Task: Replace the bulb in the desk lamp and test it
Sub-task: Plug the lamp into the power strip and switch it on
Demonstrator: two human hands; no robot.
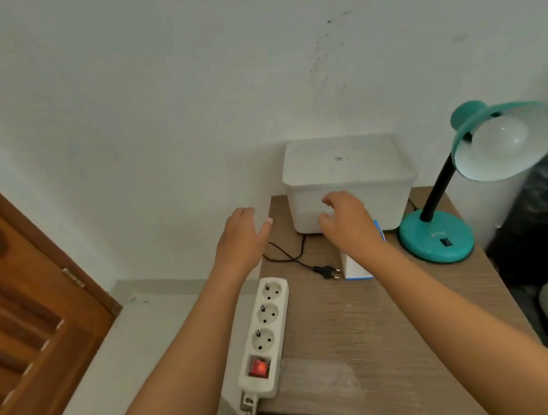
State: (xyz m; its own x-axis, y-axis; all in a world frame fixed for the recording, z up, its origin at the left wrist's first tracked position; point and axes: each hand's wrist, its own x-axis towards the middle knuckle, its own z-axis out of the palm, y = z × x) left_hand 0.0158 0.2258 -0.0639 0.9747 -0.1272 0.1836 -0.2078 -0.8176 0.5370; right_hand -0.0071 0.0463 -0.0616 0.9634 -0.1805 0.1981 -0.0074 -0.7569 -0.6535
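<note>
Both bare arms reach forward over a small wooden table (366, 327) set against a white wall. The left hand (240, 237) hovers just off the table's far left corner, palm down, fingers loosely spread and thumb out, holding nothing. The right hand (346, 220) is further in, in front of a white lidded box (348, 177) at the far edge; its fingers curl toward the box's front wall, empty, though whether they touch it cannot be told. Under the right wrist lies a small white and blue carton (357, 267), partly hidden. At the far right corner stands a teal desk lamp (436, 234), its shade tilted toward the camera with a white bulb (499, 140) seated inside, unlit. The lamp's black cord runs along the table in front of the box and ends in a plug (325, 271) lying loose near the carton. A white power strip (264, 336) lies along the left edge, its red switch (259, 367) glowing and all three sockets free.
</note>
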